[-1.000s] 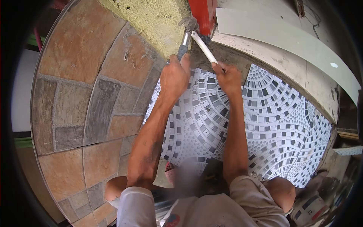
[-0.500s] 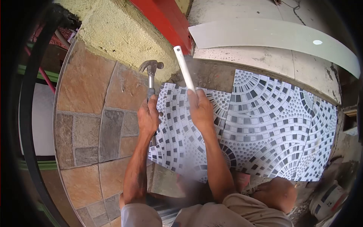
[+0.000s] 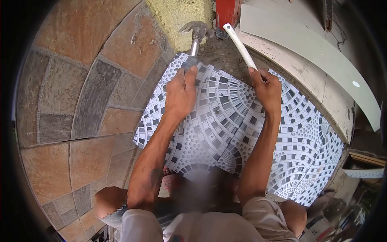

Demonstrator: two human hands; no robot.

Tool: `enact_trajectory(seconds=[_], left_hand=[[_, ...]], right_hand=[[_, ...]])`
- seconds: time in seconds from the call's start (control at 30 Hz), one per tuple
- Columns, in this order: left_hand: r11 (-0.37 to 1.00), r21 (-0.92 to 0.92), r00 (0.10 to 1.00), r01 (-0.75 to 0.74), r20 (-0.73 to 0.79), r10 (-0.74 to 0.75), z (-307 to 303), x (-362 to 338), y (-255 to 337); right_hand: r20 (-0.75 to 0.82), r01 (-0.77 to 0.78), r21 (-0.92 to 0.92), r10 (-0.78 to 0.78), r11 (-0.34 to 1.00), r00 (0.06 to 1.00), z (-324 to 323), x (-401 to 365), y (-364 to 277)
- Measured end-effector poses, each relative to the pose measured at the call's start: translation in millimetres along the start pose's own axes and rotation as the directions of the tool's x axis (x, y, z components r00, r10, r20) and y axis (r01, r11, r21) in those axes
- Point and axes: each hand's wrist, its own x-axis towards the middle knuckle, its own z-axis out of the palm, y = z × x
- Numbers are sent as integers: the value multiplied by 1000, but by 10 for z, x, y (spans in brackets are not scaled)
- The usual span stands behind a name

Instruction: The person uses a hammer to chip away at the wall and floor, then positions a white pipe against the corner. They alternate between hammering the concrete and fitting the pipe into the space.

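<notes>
My left hand (image 3: 180, 92) is closed around the grip of a claw hammer (image 3: 196, 33). The hammer's metal head points away from me, past the far corner of a black, white and grey mosaic-patterned tile (image 3: 213, 92). In my right hand (image 3: 267, 92) is the end of a slim white handle (image 3: 241, 46) with a hole at its far tip; whatever joins its near end is hidden by my fingers. Both hands are above the patterned tiles, and a second such tile (image 3: 298, 137) lies to the right.
Brown and grey stone-look tiles (image 3: 88, 161) cover the left side. Ahead stand a rough yellow wall base (image 3: 177, 20) and a red post (image 3: 227, 14). A curved pale strip (image 3: 306, 44) lies over a light ledge (image 3: 306, 88). At lower right sits a bucket (image 3: 316, 230).
The view has turned and come closer. The hammer, previously beside the patterned tile's left edge, is now over its far corner. The white handle has shifted right. Both hands keep their holds.
</notes>
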Motion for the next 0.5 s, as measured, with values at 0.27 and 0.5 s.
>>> enact_trajectory(seconds=[0.27, 0.5], left_hand=[[999, 42, 999, 32, -45, -30, 145, 201, 270], [993, 110, 994, 48, 96, -59, 173, 296, 254]], right_hand=[[-28, -48, -46, 47, 998, 999, 106, -52, -91], [-31, -37, -128, 33, 991, 999, 55, -17, -170]])
